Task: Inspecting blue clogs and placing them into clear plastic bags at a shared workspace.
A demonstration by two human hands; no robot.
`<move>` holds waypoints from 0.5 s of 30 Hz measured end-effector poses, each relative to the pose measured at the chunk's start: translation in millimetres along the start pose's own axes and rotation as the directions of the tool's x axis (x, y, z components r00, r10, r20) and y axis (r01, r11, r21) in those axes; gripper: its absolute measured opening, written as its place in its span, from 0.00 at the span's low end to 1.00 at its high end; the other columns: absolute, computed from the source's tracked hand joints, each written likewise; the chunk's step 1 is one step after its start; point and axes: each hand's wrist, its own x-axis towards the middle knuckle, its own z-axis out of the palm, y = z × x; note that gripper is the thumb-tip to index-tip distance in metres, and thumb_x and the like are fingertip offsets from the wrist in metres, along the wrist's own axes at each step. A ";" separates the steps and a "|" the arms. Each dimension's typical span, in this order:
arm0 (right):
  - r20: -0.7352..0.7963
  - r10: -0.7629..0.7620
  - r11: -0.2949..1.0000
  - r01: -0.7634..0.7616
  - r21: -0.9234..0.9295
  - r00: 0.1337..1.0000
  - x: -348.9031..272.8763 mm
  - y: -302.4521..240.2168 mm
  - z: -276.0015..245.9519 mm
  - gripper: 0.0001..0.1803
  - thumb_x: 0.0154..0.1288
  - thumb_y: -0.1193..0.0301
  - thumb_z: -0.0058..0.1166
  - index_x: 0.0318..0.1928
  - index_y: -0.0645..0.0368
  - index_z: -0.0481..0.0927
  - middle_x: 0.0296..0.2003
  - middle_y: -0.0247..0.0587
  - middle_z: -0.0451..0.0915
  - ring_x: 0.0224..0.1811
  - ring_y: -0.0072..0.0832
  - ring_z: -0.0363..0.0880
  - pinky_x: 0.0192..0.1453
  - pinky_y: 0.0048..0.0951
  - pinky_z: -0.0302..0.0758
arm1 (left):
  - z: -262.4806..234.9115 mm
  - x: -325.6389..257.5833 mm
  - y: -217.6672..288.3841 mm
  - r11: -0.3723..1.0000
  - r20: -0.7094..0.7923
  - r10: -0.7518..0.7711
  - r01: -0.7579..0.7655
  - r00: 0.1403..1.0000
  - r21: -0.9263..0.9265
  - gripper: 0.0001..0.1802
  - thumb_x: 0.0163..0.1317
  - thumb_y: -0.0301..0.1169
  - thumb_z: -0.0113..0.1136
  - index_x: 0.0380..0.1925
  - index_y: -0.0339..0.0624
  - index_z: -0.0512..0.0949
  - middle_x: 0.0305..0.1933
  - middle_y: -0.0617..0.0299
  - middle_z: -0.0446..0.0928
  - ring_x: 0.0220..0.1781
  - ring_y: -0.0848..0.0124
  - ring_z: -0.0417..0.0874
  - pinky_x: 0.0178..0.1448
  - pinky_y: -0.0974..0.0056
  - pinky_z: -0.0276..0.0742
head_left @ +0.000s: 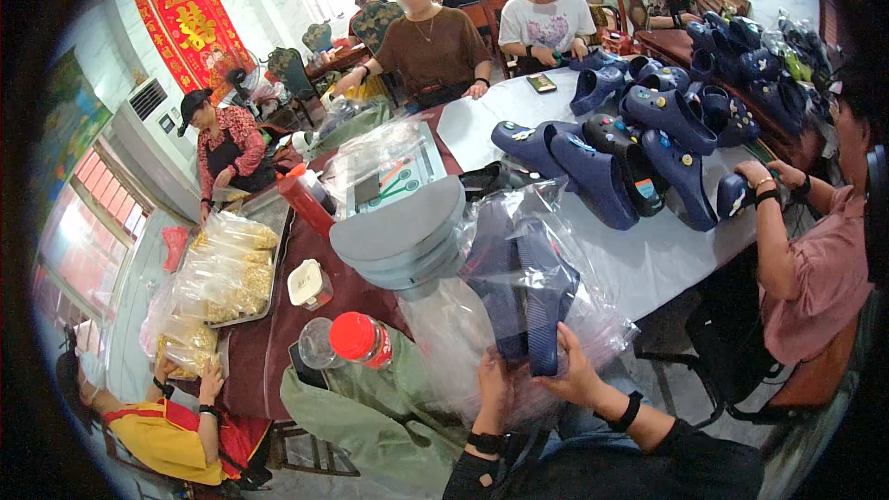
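A long table (648, 259) carried a heap of navy clogs (639, 143) not yet bagged, so most of the packing seemed left. Nearer, a stack of grey foam soles (403, 236) and a red-capped bottle (356, 338) crowded the edge. One pair of navy clogs (523, 292) already sat inside a clear plastic bag (482, 333), held low at the table's near edge; the left hand (491, 389) clenched the bag, the right hand (569, 370) grasped the clogs through it.

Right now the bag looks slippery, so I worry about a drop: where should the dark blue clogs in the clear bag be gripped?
Probably by the lower ends of the dark blue clogs, from below: they stand on end in the clear bag, with the left hand and right hand already there.
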 end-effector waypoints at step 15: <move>0.446 0.064 0.998 -0.048 -0.048 0.893 33.6 11.1 -32.1 0.68 0.39 0.59 0.76 0.70 0.69 0.39 0.62 0.61 0.62 0.66 0.50 0.61 0.69 0.38 0.56 | 13.1 1.2 11.0 0.993 0.039 -0.085 0.081 0.996 0.089 0.21 0.61 0.15 0.50 0.54 0.36 0.61 0.48 0.50 0.75 0.46 0.63 0.81 0.48 0.61 0.80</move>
